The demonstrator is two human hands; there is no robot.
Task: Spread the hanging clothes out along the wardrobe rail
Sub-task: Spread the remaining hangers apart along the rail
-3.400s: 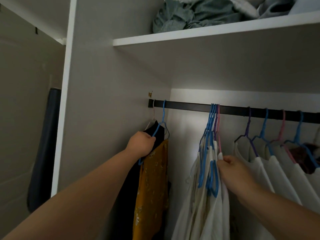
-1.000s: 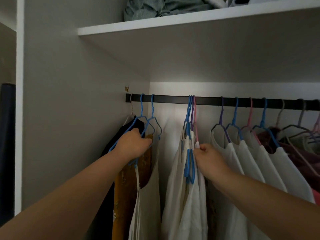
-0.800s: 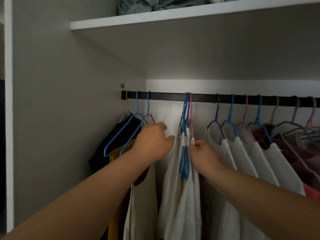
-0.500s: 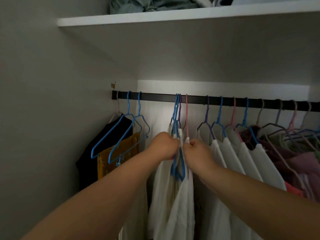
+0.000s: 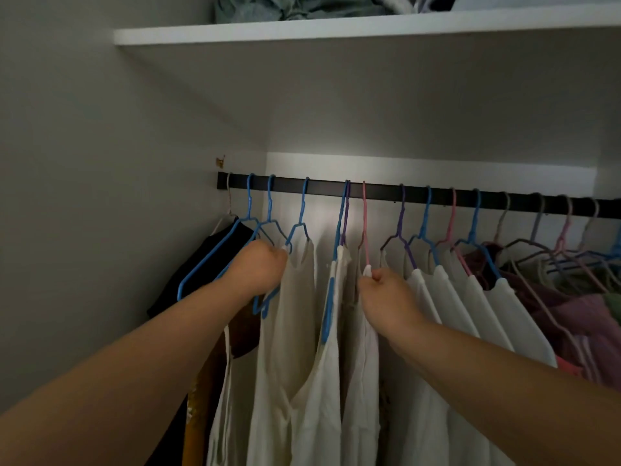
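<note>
rail (image 5: 379, 189) carries clothes (image 5: 302, 331) on thin hangers | left hand (image 5: 260, 270) grips blue hanger (image 5: 297, 230) | right hand (image 5: 386, 297) pinches pink hanger (image 5: 365, 227) | fabric looks light, soft; hangers likely springy, sliding easily | best held at the hanger shoulders

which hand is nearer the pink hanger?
Right. The right hand touches the pink hanger at its lower end; the left hand is further left, at a blue hanger.

Black rail (image 5: 379, 189) strung with coloured hangers (image 5: 425, 227); above, white shelf (image 5: 302, 28) (crumpled clothes (image 5: 295, 6) on top).
</note>
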